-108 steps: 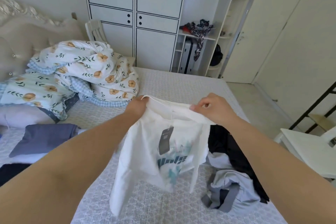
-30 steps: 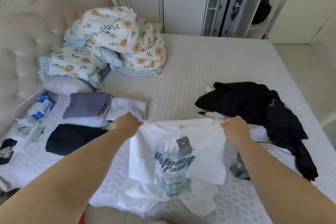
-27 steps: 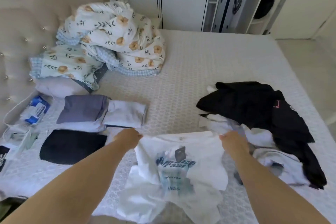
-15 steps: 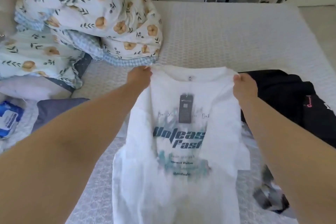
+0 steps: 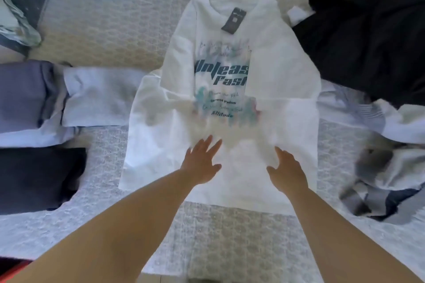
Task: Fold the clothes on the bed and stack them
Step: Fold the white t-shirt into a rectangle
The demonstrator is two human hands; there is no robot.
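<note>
A white T-shirt (image 5: 230, 89) is lying spread front-up on the bed (image 5: 99, 37), a dark tag (image 5: 234, 20) at its collar. The left hand (image 5: 200, 163) and right hand (image 5: 286, 171) are pressing flat, fingers spread, on its lower half.

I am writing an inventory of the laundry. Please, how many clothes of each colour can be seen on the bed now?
White: 1, the printed T-shirt spread flat
Light blue or grey: 3, the purple-grey folded piece, the pale blue folded piece, the crumpled grey-blue heap (its number of garments cannot be told)
Dark: 2, the folded dark piece, the black garment
Total: 6
</note>
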